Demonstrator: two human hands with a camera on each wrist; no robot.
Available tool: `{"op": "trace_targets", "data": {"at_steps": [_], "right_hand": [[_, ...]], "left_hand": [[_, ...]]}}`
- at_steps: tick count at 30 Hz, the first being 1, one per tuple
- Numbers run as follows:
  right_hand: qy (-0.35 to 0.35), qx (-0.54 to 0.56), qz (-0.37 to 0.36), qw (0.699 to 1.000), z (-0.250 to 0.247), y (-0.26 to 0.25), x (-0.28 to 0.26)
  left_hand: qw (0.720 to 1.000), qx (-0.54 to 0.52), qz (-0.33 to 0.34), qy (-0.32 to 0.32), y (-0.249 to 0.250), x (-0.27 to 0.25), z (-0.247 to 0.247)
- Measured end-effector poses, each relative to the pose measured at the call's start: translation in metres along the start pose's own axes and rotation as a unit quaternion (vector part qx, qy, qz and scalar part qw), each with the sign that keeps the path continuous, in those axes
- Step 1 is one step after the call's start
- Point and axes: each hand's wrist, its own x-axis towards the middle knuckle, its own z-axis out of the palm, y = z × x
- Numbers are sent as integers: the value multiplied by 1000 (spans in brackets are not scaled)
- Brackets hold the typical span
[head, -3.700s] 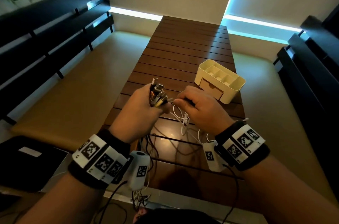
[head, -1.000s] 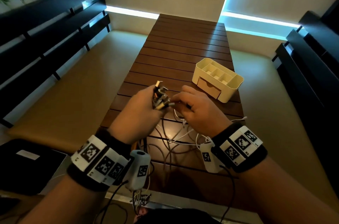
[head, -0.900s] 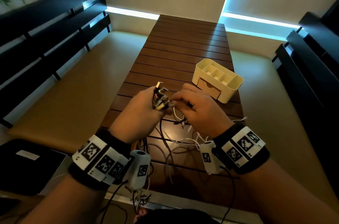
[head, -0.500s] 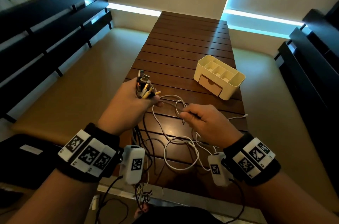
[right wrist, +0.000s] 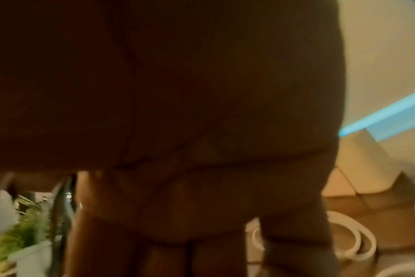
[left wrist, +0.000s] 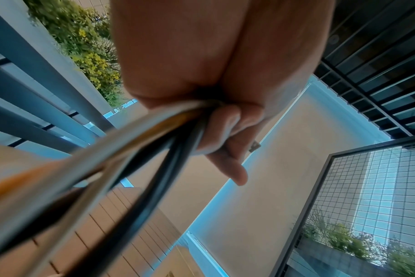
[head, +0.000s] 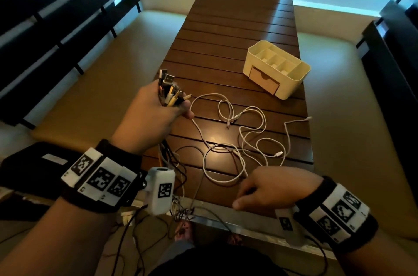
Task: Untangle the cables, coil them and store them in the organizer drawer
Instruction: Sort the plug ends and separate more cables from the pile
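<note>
Overhead, the left hand (head: 156, 115) was raised above the worktop (head: 237, 34), its fingers (left wrist: 222, 129) curled round a bundle of cables (head: 168, 92) with the plug ends up. A white cable (head: 237, 140) was spread in loose loops across the worktop between both hands. The right hand (head: 269, 187) was held at the near edge, fingers bent at that cable's near loop; whether it was gripped could not be told. The organizer (head: 277, 67) was seen standing further away to the right, its drawer (head: 263, 81) slightly open.
</note>
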Motion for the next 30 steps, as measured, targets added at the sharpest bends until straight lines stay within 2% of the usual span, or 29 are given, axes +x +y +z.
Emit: {"op": "trace_targets", "data": {"at_steps": [2, 3, 5, 7, 10, 14, 17, 20, 24, 26, 28, 30], "right_hand": [[80, 4, 33, 996, -4, 5, 0], [132, 39, 25, 990, -7, 5, 0], [218, 121, -33, 968, -11, -2, -1], [260, 182, -113, 942, -10, -14, 3], [198, 206, -150, 946, -5, -37, 11], [142, 144, -163, 966, -4, -50, 6], [93, 73, -172, 978, -11, -47, -4], [65, 101, -167, 979, -12, -41, -4], [110, 119, -155, 975, -11, -28, 3], [135, 169, -136, 967, -13, -12, 5], [167, 250, -114, 947, -14, 6, 8], [239, 283, -90, 924, -14, 24, 16]], "left_hand": [[1000, -10, 0, -8, 6, -7, 3], [1000, -23, -2, -17, 8, -11, 6], [997, -57, -14, -45, 12, -20, 15], [992, -95, -23, -79, 17, -30, 27], [982, -153, 0, -107, 29, -38, 42], [974, -207, 35, -80, 38, -38, 47], [978, -183, 33, -93, 36, -42, 46], [982, -146, 19, -115, 34, -42, 44], [978, -160, -4, -131, 27, -37, 46], [982, -141, 0, -129, 21, -37, 49], [984, -138, -7, -115, 15, -36, 50], [981, -162, -21, -100, 8, -32, 48]]}}
